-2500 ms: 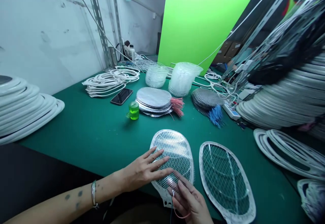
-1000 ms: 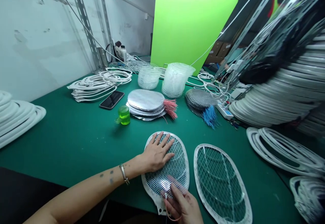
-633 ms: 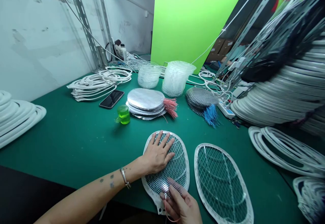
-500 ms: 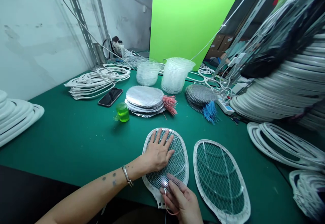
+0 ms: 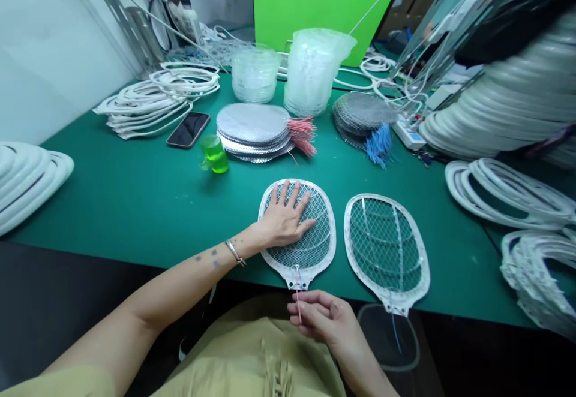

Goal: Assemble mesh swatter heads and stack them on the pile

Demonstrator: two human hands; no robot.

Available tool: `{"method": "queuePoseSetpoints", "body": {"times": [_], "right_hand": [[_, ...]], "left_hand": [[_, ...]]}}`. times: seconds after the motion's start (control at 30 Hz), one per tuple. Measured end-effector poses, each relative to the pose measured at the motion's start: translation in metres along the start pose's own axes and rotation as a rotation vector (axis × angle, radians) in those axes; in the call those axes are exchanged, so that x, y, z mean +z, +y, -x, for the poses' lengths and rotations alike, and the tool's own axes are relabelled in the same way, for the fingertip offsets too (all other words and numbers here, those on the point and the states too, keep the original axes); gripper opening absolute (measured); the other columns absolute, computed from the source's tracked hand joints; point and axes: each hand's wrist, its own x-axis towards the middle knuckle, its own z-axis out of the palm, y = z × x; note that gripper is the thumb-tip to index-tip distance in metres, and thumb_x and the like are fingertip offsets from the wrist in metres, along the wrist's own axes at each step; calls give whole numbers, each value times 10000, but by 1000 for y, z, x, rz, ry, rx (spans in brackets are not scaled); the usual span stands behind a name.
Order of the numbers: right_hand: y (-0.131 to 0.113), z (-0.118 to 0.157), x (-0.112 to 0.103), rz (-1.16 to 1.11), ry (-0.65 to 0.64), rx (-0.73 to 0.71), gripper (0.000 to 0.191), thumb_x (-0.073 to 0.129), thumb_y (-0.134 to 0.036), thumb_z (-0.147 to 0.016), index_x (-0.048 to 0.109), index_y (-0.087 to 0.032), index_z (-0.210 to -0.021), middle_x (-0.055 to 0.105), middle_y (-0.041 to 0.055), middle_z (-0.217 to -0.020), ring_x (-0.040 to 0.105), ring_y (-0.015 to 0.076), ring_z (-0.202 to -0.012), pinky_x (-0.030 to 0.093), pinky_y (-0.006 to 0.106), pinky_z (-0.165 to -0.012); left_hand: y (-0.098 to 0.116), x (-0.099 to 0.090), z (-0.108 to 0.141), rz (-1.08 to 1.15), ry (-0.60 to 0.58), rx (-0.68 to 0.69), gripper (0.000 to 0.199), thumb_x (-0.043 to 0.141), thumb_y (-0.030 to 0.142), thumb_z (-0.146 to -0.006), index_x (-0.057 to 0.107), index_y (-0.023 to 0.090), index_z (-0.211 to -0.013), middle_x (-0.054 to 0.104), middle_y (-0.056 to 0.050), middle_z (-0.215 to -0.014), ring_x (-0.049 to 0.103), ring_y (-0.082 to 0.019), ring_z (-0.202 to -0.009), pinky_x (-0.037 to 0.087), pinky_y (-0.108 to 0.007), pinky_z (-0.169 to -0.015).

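1. Left hand (image 5: pixel 284 220) spread flat, fingers wide, holding nothing: pressing on mesh of white-framed electric swatter (image 5: pixel 320 236), apparently to pin it steady on green bench (image 5: pixel 135 196), neck toward body.
2. Right hand (image 5: pixel 321 314) almost closed, thumb & fingers pinching thin pink wire (image 5: pixel 297 304) from swatter's neck, seemingly to keep lead straight, clear of mesh.
3. Second swatter (image 5: pixel 386 244) just beside, neck at bench edge, blue wire (image 5: pixel 395 332) hanging down, within easy reach.
4. Farther back, mesh discs w/ pink leads (image 5: pixel 254 130) & mesh discs w/ blue leads (image 5: pixel 362 112) in separate piles, apparently sorted by colour.
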Motion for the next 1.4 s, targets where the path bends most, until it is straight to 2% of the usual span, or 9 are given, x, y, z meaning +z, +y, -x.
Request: {"method": "queuePoseSetpoints", "body": {"times": [0.17,0.23,0.33,0.47,0.63,0.77,1.07,1.23,1.4], "right_hand": [[-16,24,-18,511,-79,-114,424,603,-584,-818,710,-176,-870,704,29,-663,612,135,-518,460,221,-506],[-35,23,-26,713,20,-251,403,511,-560,-890,714,-218,-948,702,18,-672,615,151,-527,464,240,-506],[-57,-6,-30,1019,260,-708,446,429,-505,-946,638,-219,-1218,714,92,-1090,670,254,-963,520,363,-838],[-55,-60,-28,1461,274,-1089,662,333,-471,-984,258,-59,-1497,234,165,-1564,164,287,-1455,192,486,-1169],[-38,-80,-32,1636,342,-1111,803,320,-518,-973,-89,-98,-1522,24,162,-1600,29,283,-1467,162,494,-1177],[-38,-76,-35,1648,346,-1118,857,322,-568,-953,-151,-120,-1511,-25,150,-1600,18,292,-1467,137,507,-1179],[-44,-76,-34,1677,299,-1061,853,379,-550,-947,-73,-117,-1525,77,153,-1594,80,294,-1463,189,490,-1173],[-44,-78,-35,1683,302,-1094,849,393,-596,-924,33,-132,-1537,138,151,-1584,150,312,-1452,258,497,-1148],[-44,-77,-37,1667,275,-1025,818,386,-618,-915,138,-146,-1535,123,133,-1589,143,320,-1452,254,511,-1150]], "left_hand": [[2,6,3,-53,114,9,744,267,632,-948,191,180,-1534,83,-137,-1606,-17,-385,-1461,-9,-583,-1158],[3,7,3,-54,127,19,743,291,624,-948,203,171,-1530,98,-142,-1603,-1,-385,-1463,-8,-583,-1157],[2,7,3,-52,127,28,737,311,612,-947,199,175,-1530,94,-136,-1604,5,-393,-1461,-11,-591,-1150],[1,6,3,-65,106,29,702,338,539,-955,186,168,-1532,81,-146,-1604,1,-405,-1457,-5,-594,-1146],[1,2,4,-54,93,42,710,298,569,-958,204,153,-1526,102,-165,-1598,7,-405,-1457,-1,-584,-1147],[2,-1,5,-52,88,62,709,286,575,-960,220,148,-1522,118,-159,-1597,-7,-406,-1456,3,-576,-1150],[-3,0,2,-48,42,51,639,325,457,-981,199,155,-1529,91,-121,-1605,-24,-380,-1460,12,-570,-1163],[0,4,7,-68,161,-167,649,291,491,-992,240,108,-1513,108,-156,-1598,22,-345,-1469,121,-498,-1182],[0,10,7,-88,188,-127,651,302,500,-986,254,114,-1508,120,-169,-1594,44,-337,-1470,117,-495,-1184]]}}
